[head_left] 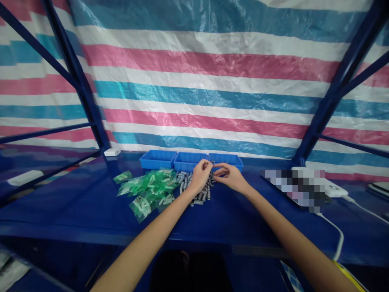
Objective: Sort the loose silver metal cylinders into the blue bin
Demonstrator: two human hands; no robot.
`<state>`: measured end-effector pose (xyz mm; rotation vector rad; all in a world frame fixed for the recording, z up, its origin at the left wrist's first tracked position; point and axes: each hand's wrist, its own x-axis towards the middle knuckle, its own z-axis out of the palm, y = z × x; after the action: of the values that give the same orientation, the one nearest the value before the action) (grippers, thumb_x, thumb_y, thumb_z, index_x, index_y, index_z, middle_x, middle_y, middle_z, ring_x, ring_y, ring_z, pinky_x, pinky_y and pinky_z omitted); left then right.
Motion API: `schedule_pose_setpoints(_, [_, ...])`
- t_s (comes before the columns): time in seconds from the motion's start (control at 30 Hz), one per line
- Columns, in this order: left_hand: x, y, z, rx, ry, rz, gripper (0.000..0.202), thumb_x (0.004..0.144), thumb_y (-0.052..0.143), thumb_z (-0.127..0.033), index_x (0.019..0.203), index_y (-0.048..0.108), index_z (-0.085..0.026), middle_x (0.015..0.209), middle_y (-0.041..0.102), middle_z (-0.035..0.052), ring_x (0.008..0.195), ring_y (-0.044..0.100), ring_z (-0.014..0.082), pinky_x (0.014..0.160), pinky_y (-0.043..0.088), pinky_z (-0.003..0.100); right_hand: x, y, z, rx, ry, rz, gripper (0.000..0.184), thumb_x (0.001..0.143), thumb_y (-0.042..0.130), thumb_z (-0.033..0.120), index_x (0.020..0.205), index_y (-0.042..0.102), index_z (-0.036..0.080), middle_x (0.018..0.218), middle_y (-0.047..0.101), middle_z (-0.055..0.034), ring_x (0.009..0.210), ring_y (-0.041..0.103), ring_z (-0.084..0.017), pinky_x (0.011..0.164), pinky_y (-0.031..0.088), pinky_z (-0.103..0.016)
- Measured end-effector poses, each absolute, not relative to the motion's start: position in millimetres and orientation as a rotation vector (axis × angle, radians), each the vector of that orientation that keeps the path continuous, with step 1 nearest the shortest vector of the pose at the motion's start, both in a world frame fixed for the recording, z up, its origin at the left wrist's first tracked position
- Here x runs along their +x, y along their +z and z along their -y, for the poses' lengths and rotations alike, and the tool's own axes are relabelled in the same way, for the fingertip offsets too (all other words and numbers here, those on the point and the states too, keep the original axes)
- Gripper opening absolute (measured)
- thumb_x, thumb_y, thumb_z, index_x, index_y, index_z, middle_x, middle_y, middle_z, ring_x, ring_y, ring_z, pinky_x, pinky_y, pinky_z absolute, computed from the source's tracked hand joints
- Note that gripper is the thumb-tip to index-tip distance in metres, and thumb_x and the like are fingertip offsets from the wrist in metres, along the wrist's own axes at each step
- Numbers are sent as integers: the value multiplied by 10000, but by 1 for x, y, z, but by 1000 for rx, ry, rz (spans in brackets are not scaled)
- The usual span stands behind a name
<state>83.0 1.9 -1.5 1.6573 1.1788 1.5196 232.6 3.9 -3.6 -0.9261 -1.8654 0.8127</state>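
Observation:
Side by side at the front of the blue trays, my hands come together over a heap of small grey metal cylinders (199,199). My left hand (201,175) is closed in a pinch, its fingertips turned toward the right hand. My right hand (231,177) bends its fingers inward, thumb and index almost meeting the left fingertips. Something small and greyish shows between the two hands, too small to name. Left of the heap lies a pile of green-and-clear plastic packets (152,188) with pale pieces inside. Parts of the heap are hidden under my hands.
Behind the hands stand three blue trays: left (158,159), middle (185,161) and right (234,160). A phone-like device (291,188), partly blurred out, lies right beside a white power bank (334,190) with cables. A small white box (112,152) sits back left on the blue table (91,202).

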Motion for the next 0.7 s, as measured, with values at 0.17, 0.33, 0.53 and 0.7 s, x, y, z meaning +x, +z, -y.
schedule_pose_setpoints(0.17, [86, 0, 4, 1753, 1388, -1154, 305, 797, 451, -416, 618, 475, -171, 589, 417, -41, 604, 400, 105, 601, 317, 228, 230, 2, -7, -915, 911, 1455, 432, 631, 715, 324, 1015, 608, 158, 782, 722, -59, 771, 678, -205, 754, 531, -351])
schedule_pose_setpoints(0.33, [88, -1, 6, 1820, 1270, -1130, 378, 825, 401, -480, 628, 478, -167, 597, 421, -33, 603, 394, 110, 590, 308, 235, 226, 2, -4, -910, 1118, 1216, 519, 584, 761, 337, 1043, 593, 162, 819, 725, -59, 781, 682, -201, 740, 549, -318])
schedule_pose_setpoints(0.53, [88, 1, 7, 1824, 1319, -1115, 317, 842, 395, -432, 679, 466, -170, 630, 418, -40, 625, 395, 107, 605, 310, 231, 225, 5, 1, -928, 1148, 1189, 552, 578, 763, 339, 1071, 583, 169, 875, 721, -61, 846, 670, -199, 737, 544, -290])
schedule_pose_setpoints(0.7, [87, 1, 7, 1784, 1407, -1128, 296, 839, 409, -408, 663, 442, -173, 620, 398, -46, 618, 382, 102, 607, 310, 225, 223, 4, 1, -952, 1100, 1286, 503, 598, 745, 339, 1049, 604, 168, 893, 719, -71, 843, 668, -204, 731, 534, -299])
